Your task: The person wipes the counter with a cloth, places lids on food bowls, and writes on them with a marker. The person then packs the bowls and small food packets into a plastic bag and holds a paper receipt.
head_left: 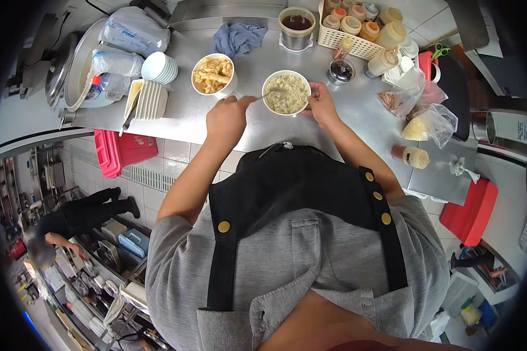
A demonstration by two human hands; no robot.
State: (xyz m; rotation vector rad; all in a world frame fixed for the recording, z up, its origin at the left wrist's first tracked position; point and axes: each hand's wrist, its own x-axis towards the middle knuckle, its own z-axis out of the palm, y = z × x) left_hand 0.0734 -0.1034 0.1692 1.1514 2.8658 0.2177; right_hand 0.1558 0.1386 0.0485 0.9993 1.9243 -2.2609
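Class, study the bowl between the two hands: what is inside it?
The bowl holds a pale, lumpy mixture with a utensil dipped in; the mixture covers the bottom, hiding it.

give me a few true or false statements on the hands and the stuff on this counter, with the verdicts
1. The left hand holds a utensil whose end is in the bowl of pale food. True.
2. The right hand grips a squeeze bottle. False: it holds the side of the bowl of pale food.
3. The bowl of golden pieces stands to the left of the bowl of pale food. True.
4. The container of dark liquid stands inside the basket. False: it stands to the left of the basket.
5. The cloth on the counter is blue-grey. True.
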